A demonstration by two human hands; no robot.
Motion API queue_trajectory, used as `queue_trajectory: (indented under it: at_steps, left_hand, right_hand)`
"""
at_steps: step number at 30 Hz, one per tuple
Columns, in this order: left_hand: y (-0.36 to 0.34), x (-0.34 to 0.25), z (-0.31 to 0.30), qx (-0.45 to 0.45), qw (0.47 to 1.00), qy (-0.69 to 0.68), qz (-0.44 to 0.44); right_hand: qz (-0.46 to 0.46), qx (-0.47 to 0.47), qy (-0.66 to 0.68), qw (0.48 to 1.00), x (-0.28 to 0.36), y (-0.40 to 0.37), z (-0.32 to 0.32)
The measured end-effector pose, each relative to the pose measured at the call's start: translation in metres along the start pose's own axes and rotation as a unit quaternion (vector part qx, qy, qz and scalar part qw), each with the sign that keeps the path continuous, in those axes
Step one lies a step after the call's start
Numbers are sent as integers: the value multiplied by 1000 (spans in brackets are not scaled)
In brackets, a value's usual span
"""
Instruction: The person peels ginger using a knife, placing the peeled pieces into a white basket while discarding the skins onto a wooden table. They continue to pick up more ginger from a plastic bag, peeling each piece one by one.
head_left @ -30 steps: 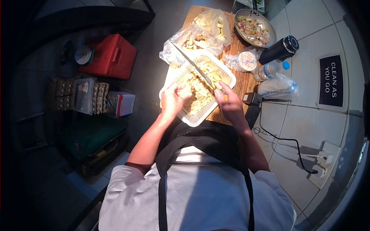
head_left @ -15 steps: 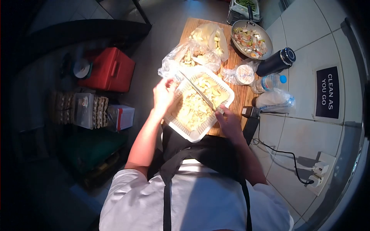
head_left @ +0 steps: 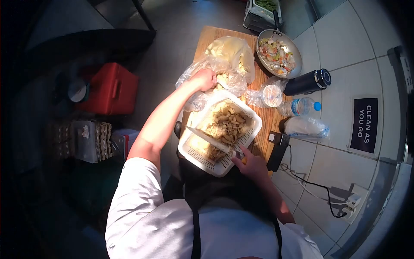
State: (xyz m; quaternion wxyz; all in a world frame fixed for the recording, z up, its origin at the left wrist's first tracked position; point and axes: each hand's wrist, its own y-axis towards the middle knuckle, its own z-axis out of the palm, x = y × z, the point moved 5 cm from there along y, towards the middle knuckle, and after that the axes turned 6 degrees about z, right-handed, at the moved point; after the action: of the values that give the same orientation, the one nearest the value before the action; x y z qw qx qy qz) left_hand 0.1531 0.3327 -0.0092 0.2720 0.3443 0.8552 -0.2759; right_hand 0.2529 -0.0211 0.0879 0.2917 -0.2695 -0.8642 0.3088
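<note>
My right hand is wrapped round the handle of a knife, whose long blade points left across the white plastic basket. Pale chopped pieces, brownish in the shade, fill much of that basket. Farther off, my left hand reaches over an opened clear plastic bag with curled fingers, beside some pale pieces; what the fingers hold, I cannot tell. Just behind lies a second plastic bag with yellowish pieces inside.
On the wooden table a pan of cooked mixed food stands at the back right. A wrapped round tub, a dark flask and a water bottle line the tiled wall. A red cooler sits at left.
My left hand has moved away from the basket's left edge to the plastic bag. The knife, still in my right hand, has come nearer to me, over the basket's near half.
</note>
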Motion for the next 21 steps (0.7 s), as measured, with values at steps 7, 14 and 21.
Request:
queue_trajectory:
  at_steps: [7, 14, 21]
  left_hand:
    - [69, -12, 7, 87, 996, -17, 4]
    - [98, -28, -9, 66, 990, 63, 104]
    - [81, -39, -30, 52, 985, 122, 113]
  right_hand:
    - [19, -14, 20, 1000, -6, 6, -2]
    - [45, -35, 47, 997, -15, 7, 3]
    - [48, -30, 58, 997, -17, 5, 7]
